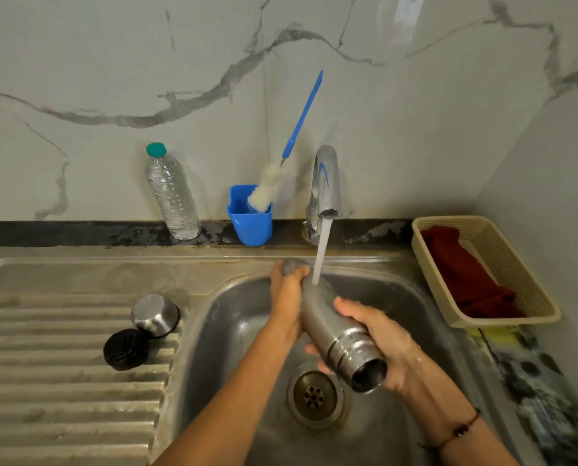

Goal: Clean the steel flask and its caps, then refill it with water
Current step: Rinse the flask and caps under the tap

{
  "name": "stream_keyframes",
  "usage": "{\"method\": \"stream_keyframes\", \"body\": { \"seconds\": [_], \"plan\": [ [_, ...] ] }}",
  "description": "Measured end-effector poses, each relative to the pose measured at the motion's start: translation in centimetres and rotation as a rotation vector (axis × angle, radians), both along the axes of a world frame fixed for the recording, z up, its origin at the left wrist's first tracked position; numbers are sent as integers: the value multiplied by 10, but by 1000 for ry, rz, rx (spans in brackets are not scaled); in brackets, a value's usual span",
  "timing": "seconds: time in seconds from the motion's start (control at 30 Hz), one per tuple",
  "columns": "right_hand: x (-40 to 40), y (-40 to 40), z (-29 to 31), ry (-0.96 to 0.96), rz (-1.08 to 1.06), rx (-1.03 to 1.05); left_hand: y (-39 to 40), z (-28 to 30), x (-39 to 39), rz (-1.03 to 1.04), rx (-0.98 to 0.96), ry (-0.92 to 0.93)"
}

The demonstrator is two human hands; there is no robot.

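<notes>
Cylindrical brushed-steel flask point(334, 327), wet, rigid, likely slippery, under tap stream. Right hand point(378, 338) wraps open-mouth end; left hand point(289, 294) clasps base. Two-handed hold advisable.

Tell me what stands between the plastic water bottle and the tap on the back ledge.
In the head view, a blue cup holding a bottle brush stands between the plastic water bottle and the tap.

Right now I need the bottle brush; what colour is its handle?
Blue handle, seen in the head view.
</notes>
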State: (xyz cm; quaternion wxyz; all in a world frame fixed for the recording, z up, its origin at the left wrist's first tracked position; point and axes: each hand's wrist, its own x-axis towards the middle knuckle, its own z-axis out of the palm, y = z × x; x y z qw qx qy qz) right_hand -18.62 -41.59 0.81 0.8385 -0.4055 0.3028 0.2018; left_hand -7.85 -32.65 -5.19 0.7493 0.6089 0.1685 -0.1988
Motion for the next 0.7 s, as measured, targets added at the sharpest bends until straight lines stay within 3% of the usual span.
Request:
{"method": "stream_keyframes", "body": {
  "seconds": [0.13, 0.2, 0.33, 0.43, 0.5, 0.63, 0.7],
  "plan": [
    [8, 6, -18, -237, 41, -248, -2, 3, -38, -197, 176, -386],
    [10, 7, -27, -353, 16, -315, -1, 4, -57, -241, 189, -490],
    [13, 9, -44, -541, 17, -409, 5, 6, -50, -160, 105, -549],
    [5, 6, -55, -643, 85, -566, 2, 10, -31, -128, 81, -470],
    [1, 4, -60, -659, 82, -637, -1, 17, -18, -94, 91, -399],
    [12, -1, -57, -519, -113, -265, -8, 19, -11, -85, 93, -388],
    [21, -3, -46, -374, -77, -282, -10, 21, -20, -175, 214, -481]
  ]
}}
